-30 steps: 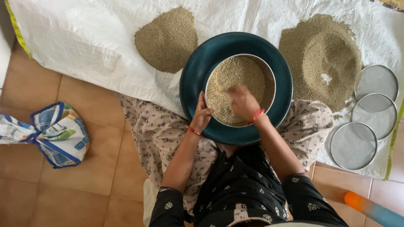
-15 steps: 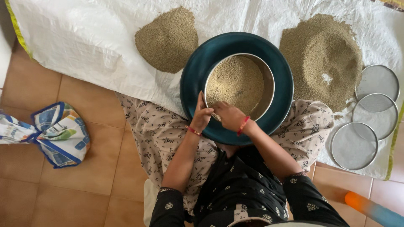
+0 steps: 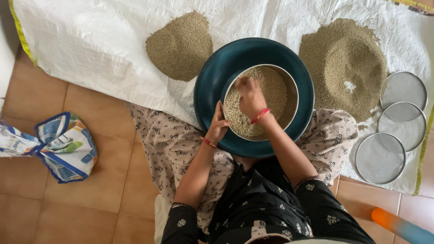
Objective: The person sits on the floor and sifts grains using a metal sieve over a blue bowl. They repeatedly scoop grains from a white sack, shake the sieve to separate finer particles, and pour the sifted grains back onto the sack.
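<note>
A round metal sieve point(image 3: 291, 92) full of small tan seeds point(image 3: 276, 90) sits inside a dark teal basin point(image 3: 212, 77) on my lap. My left hand point(image 3: 218, 124) grips the sieve's near left rim. My right hand point(image 3: 250, 97) lies in the seeds at the sieve's middle left, fingers down among them and blurred; whether it holds any seeds cannot be seen.
Two seed heaps lie on a white sheet point(image 3: 90, 40): a smaller heap point(image 3: 180, 44) at the back left and a larger heap point(image 3: 346, 63) at the right. Three spare round sieves point(image 3: 379, 157) lie at the right edge. A tied printed sack point(image 3: 63, 144) rests on the tiled floor, left.
My right hand swept from the sieve's centre to its near rim, then forward to the middle left of the seeds. My left hand kept its grip on the rim.
</note>
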